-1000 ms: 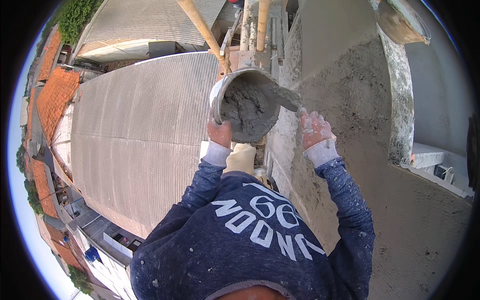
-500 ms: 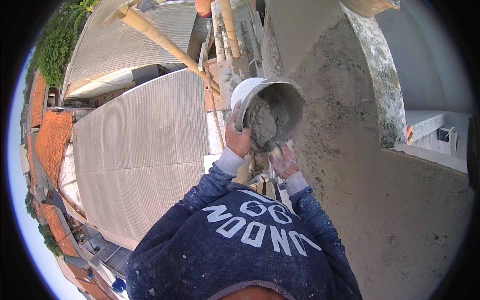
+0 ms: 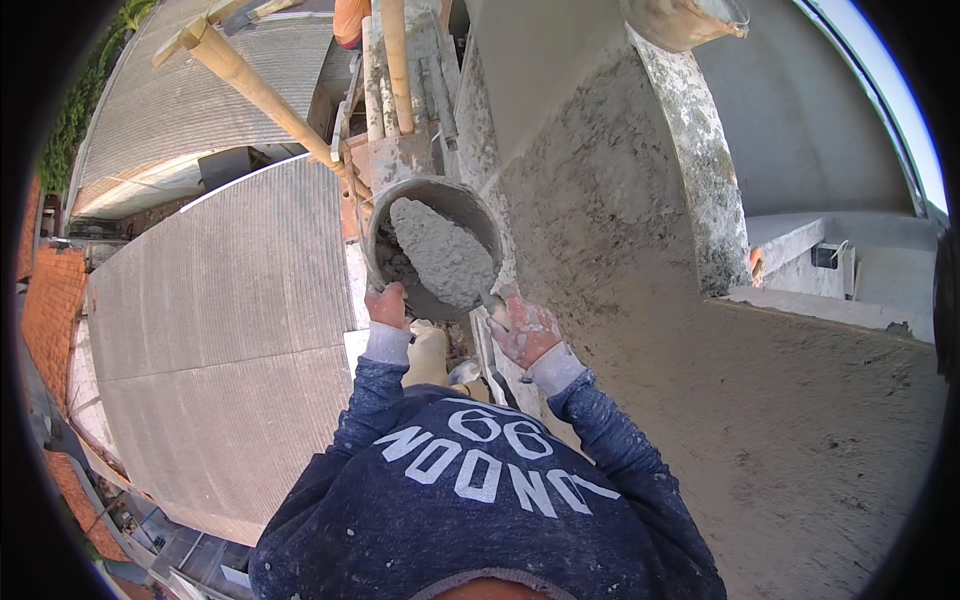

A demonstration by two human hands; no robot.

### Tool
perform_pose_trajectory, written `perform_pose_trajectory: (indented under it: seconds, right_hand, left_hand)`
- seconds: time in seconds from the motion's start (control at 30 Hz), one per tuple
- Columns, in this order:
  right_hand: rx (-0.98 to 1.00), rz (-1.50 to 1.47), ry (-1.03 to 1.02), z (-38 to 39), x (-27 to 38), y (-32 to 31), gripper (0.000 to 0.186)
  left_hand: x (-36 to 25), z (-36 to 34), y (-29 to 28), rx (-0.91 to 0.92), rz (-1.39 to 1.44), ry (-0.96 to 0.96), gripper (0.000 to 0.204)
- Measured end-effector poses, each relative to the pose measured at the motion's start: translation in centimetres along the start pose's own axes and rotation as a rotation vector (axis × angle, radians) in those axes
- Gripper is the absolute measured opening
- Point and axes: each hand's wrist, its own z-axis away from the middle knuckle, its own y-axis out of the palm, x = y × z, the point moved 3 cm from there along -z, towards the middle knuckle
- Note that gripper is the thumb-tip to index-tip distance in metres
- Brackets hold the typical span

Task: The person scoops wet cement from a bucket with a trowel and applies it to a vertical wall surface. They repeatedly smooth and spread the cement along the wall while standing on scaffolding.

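Bucket [image 3: 472,206] with a loaded trowel [image 3: 490,300] inside

Outdoors, a cement-rendered wall [image 3: 720,440], rough and patchy, fills the right; a corrugated roof [image 3: 220,340] spreads across the left. Between them, the round bucket opens toward the viewer. In it, the trowel's long axis runs diagonally, tip up-left, handle down-right, blade heaped with grey mortar [image 3: 440,250]. The right hand [image 3: 528,333] closes round the handle; the left hand [image 3: 388,306] grips the rim.

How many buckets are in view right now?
2. One bucket is held near its rim by the left hand; a second bucket shows at the upper right, by the mottled wall strip, partly cut off. Others could be hidden.
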Motion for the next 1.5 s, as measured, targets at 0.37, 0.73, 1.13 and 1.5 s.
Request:
perform_pose_trajectory:
  seconds: [0.37,0.73,1.13,1.5]
  right_hand:
    - [-0.090,-0.739,0.617,-4.4,-8.9,-15.7,0.036]
    - [-0.201,-0.298,0.518,-1.0,-19.9,-6.8,0.053]
    - [-0.368,-0.098,0.667,-3.7,-23.3,-5.4,0.052]
    - [-0.539,0.253,0.538,10.1,-12.2,-14.0,0.038]
  left_hand:
    - [-1.2,0.2,-19.6,-0.528,-0.476,-0.012,0.041]
    - [-1.5,7.1,-30.9,-0.904,-0.137,-0.154,0.032]
    - [-0.2,9.0,-28.2,-0.693,0.096,-0.244,0.026]
    - [0.0,6.3,-22.6,-0.590,-0.239,-0.221,0.031]
